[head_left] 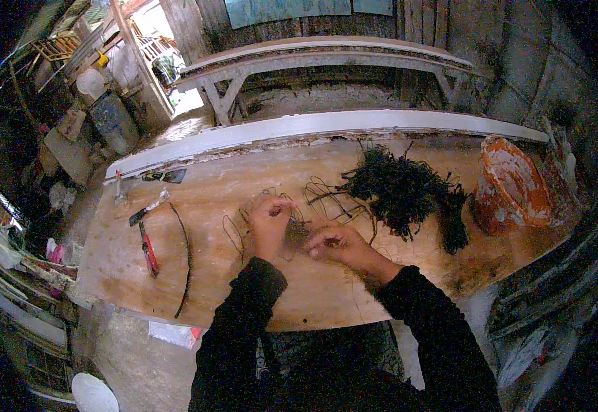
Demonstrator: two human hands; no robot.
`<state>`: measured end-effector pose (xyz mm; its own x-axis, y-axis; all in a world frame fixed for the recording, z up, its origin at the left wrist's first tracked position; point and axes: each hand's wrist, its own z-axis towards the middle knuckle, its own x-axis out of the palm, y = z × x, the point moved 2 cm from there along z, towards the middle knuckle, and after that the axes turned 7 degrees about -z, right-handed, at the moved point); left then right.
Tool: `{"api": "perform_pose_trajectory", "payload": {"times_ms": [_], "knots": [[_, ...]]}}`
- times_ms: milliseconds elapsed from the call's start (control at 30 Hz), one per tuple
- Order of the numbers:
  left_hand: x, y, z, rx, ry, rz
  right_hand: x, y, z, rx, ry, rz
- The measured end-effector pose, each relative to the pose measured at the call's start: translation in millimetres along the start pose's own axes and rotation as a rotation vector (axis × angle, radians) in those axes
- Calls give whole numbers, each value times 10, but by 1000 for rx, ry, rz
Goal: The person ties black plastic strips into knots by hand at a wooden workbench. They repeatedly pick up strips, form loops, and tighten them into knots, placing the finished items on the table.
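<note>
Over the middle of the wooden table, my left hand [269, 218] is raised with its fingers curled in a pinch. Close by on its right, my right hand [340, 244] is closed too, thumb and fingers pressed together. What either one pinches is too fine and blurred to make out. Loops of thin dark wire [232, 233] lie around the hands, and more wire loops [321, 191] spread out beyond them. A big tangled heap of black, wiry strands [395, 185] sits to the right of these loops.
An orange, white-smeared bucket [511, 185] lies tipped at the table's right. On the left are a red-handled tool [148, 253], a hammer-like tool [149, 208] and a curved dark rod [187, 264]. A long white board [326, 125] runs along the far edge; behind stands a bench [326, 59].
</note>
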<state>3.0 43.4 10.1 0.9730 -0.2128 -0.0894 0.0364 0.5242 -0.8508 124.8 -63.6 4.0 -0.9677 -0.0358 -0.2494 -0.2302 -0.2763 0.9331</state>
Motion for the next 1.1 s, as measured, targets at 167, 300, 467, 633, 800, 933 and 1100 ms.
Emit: {"api": "perform_pose_trajectory", "payload": {"times_ms": [167, 300, 467, 633, 800, 933, 1100], "knots": [[15, 65, -23, 87, 78, 172, -63, -17, 18, 148, -165, 144], [119, 28, 16, 114, 249, 126, -271, -260, 158, -59, -533, -149], [255, -83, -218, -219, 921, -208, -387, -285, 137, 30, -689, -328], [360, -145, -367, -404, 1034, -382, -399, -463, 145, -10, -742, -354], [323, -166, -321, -107, 1022, -293, -436, -381, 127, -153, -674, -591], [135, -165, -93, -106, 756, -345, -410, -134, 133, -77, -729, -555], [-120, -28, 117, -466, 212, -358, -235, 29, 134, -144, -610, -518]]}}
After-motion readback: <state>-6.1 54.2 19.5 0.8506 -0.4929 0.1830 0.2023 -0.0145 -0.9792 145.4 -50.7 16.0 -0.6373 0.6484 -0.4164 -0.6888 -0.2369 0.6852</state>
